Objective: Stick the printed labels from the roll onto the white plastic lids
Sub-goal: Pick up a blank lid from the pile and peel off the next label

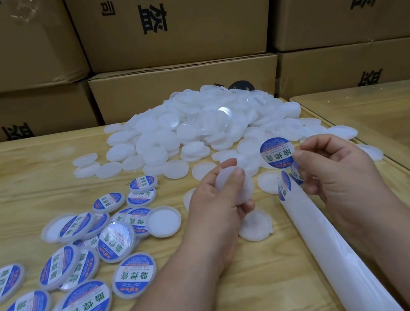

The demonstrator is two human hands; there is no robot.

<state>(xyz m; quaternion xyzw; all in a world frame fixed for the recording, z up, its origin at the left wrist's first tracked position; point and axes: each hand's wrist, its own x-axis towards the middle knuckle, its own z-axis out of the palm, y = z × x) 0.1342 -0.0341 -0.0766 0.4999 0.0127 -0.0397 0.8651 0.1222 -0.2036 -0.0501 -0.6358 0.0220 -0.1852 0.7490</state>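
My left hand [221, 200] grips a bare white plastic lid [241, 190] above the table, thumb on its top. My right hand [334, 170] pinches a round blue-and-white printed label [276, 152] by its edge, lifted off the backing strip [325, 241], which also runs through that hand and trails toward the lower right. Another label [284, 184] still sits on the strip just below. A big pile of plain white lids [194, 130] lies behind my hands. Several labelled lids [87, 303] are spread at the lower left.
The wooden table [16, 183] carries everything. A second table top [391, 111] joins at the right along a seam. Stacked cardboard boxes [183, 86] form a wall right behind the table. One loose white lid [255, 225] lies under my left wrist.
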